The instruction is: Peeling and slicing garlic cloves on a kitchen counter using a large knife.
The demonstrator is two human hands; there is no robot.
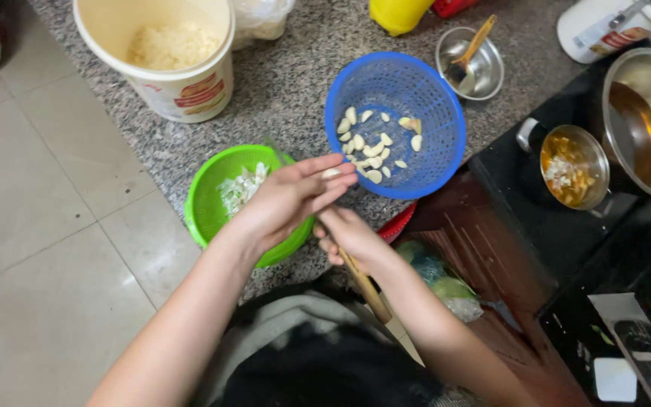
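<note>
My left hand [291, 197] is held over the counter edge between two baskets, its fingertips pinching a pale garlic clove [331, 173]. Just below it, my right hand [352, 237] grips a knife with a wooden handle [367, 290]; the blade points back toward my body. A blue plastic basket [438, 98] to the upper right holds several peeled garlic cloves [371, 147]. A green plastic basket [209, 203] under my left wrist holds garlic skins [241, 188].
A cream bucket [182, 83] of white grains stands at the back left of the speckled granite counter [295, 83]. A small steel bowl [484, 71] with a wooden spoon, a small pot of food [574, 169] and a large steel pot [649, 124] sit on the right. Tiled floor lies at left.
</note>
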